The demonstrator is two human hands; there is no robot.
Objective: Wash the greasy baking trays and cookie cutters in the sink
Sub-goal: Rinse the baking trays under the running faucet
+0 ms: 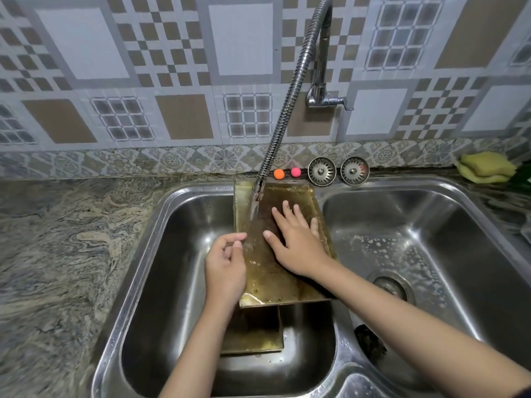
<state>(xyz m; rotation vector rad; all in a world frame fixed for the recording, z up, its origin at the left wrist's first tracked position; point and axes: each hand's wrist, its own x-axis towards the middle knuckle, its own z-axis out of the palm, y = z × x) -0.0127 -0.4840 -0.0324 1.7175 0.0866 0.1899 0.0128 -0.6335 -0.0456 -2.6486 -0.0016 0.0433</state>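
From the head camera, a greasy tray (pixel 275 271) leans in the left bowl of the sink (pixel 161 225). Its far end rests up on the back rim and its near end hangs over the bowl. Water runs from the tap (pixel 290 93) onto the top part of the tray.

The left hand (pixel 225 268) holds the tray by its left edge, with the fingers and thumb curled round it. The right hand (pixel 296 242) lies flat on the wet tray with its fingers spread wide. It looks like it is rubbing the grease under the water.

The tray is brown and yellow with grease, so I think the washing has only just begun. No soap shows on it. A second tray (pixel 253 331) sits lower in the same bowl, under the first one, and it looks dirty too. I cannot see any cookie cutters here.

The right bowl has some soap bubbles near its drain (pixel 390 285). A yellow sponge (pixel 485 168) sits on the counter at the far right, well apart from the hands. Two plugs (pixel 338 170) and two little balls (pixel 287 173) stand behind the sink.
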